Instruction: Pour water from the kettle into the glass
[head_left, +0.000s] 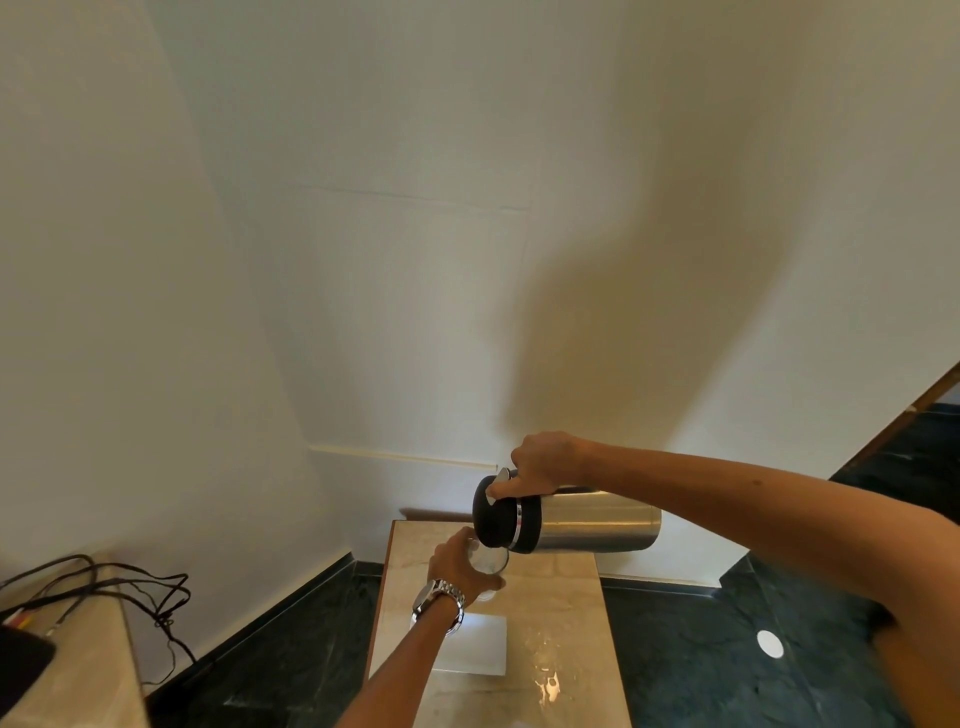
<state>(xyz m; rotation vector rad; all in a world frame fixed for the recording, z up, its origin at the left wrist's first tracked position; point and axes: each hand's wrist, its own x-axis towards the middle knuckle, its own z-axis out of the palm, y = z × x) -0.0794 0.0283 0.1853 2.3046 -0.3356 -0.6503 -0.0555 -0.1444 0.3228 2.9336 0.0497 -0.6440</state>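
I'm tipping the steel kettle (587, 522) sideways, right hand (545, 462) clamped on its handle, spout meeting the glass (488, 564) my left hand (457, 566) is gripping, lifted above the counter (561, 613) to catch water

Legible text, labels, brands, numbers, signs: none; steel kettle (582, 522) body and black lid: no readable marking; wristwatch (439, 605) dial: too small and angled to read; white sheet (480, 644) on the table: blank as seen.
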